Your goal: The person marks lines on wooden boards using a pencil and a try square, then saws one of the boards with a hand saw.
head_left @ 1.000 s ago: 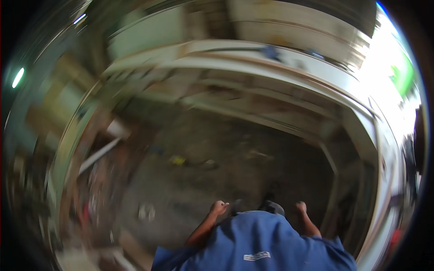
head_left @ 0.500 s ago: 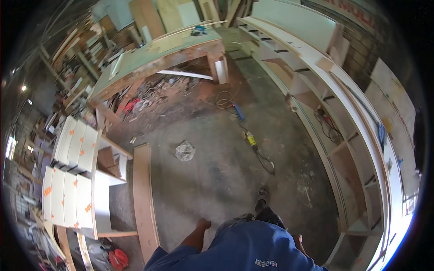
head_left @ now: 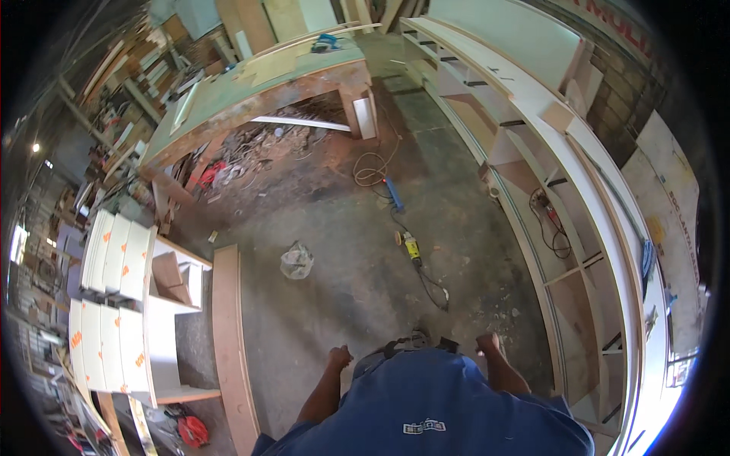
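Note:
My left hand (head_left: 340,356) hangs beside my body with its fingers curled in, and nothing shows in it. On the other side, my right hand (head_left: 488,344) is also loosely closed, with no object visible in it. Both are apart from everything around. Ahead on the concrete floor lies a yellow-green angle grinder (head_left: 412,247) with a round disc and a dark cord. Just beyond it is a blue bar-shaped thing (head_left: 393,194) next to a coiled cable (head_left: 370,171). A crumpled clear plastic bag (head_left: 296,261) lies to the left.
A long shelving carcass (head_left: 525,144) runs along the right, with a corded tool (head_left: 550,216) in it. A worktable (head_left: 266,91) bearing a blue power tool (head_left: 325,43) stands ahead. At left are a white cabinet (head_left: 162,342), stacked drawer fronts (head_left: 106,346) and a long board (head_left: 230,334).
My right hand has come forward into fuller view beside my body. My view has shifted slightly, and the grinder and bag now sit a little lower left or nearer. Nothing was picked up.

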`<state>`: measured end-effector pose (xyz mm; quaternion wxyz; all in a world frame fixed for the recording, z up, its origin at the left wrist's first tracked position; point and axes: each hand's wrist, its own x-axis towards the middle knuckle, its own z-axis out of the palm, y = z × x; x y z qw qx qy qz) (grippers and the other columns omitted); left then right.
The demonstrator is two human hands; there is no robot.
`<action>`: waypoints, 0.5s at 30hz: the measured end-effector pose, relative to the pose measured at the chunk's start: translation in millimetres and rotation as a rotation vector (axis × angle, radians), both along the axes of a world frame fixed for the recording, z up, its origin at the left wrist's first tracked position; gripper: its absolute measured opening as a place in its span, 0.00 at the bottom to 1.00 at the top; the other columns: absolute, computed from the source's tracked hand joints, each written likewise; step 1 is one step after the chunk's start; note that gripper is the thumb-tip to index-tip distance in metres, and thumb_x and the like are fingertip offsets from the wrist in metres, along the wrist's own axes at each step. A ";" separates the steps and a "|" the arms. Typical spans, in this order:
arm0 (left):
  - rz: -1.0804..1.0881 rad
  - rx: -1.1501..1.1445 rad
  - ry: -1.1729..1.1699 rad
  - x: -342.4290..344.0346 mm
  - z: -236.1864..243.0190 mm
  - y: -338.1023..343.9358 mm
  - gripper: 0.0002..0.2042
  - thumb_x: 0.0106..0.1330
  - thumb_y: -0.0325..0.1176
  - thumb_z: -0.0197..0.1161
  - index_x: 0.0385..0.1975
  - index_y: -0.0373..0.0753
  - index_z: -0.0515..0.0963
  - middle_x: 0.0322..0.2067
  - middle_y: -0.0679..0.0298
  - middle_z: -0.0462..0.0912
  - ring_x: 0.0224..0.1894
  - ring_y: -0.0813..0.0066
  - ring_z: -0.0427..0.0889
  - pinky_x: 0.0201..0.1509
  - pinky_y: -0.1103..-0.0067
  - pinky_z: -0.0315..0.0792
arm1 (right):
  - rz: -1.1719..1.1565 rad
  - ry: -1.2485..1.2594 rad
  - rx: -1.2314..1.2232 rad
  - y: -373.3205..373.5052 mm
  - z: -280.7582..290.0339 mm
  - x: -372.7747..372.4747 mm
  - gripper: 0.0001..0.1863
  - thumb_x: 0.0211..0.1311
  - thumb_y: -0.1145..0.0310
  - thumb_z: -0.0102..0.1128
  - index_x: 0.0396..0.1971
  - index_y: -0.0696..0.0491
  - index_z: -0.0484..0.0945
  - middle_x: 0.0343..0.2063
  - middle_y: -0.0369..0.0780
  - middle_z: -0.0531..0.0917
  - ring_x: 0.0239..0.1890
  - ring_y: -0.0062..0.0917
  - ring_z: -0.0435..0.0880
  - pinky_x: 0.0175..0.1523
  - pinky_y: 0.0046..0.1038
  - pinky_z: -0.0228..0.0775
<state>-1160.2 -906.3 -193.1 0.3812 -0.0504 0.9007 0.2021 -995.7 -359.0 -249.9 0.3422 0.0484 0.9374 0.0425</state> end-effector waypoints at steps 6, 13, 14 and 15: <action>-0.232 0.036 0.212 -58.8 21.0 59.9 0.21 0.75 0.46 0.47 0.44 0.35 0.80 0.31 0.47 0.88 0.38 0.48 0.88 0.48 0.58 0.80 | 0.091 0.016 -0.006 50.2 8.2 -127.8 0.07 0.51 0.58 0.73 0.32 0.39 0.91 0.36 0.34 0.91 0.42 0.30 0.91 0.45 0.34 0.81; 0.108 -0.049 -0.042 -99.7 6.9 92.7 0.18 0.73 0.43 0.48 0.33 0.38 0.81 0.36 0.43 0.86 0.41 0.42 0.87 0.49 0.52 0.77 | 0.052 -0.010 -0.017 82.6 -26.8 -187.1 0.14 0.49 0.50 0.77 0.34 0.40 0.89 0.36 0.34 0.91 0.43 0.32 0.91 0.43 0.39 0.79; 0.079 -0.051 -0.078 -113.5 1.1 94.5 0.18 0.73 0.44 0.48 0.32 0.39 0.82 0.36 0.44 0.86 0.41 0.43 0.87 0.49 0.52 0.77 | 0.009 -0.126 0.013 88.1 -22.5 -195.2 0.12 0.50 0.52 0.76 0.34 0.40 0.89 0.37 0.34 0.91 0.43 0.33 0.91 0.43 0.40 0.79; 0.045 -0.053 -0.105 -131.9 -4.9 96.1 0.19 0.73 0.44 0.48 0.32 0.39 0.82 0.36 0.44 0.87 0.41 0.43 0.87 0.48 0.52 0.77 | -0.038 -0.164 -0.038 94.3 -13.6 -199.0 0.10 0.49 0.56 0.75 0.33 0.40 0.90 0.37 0.34 0.91 0.43 0.31 0.91 0.43 0.37 0.81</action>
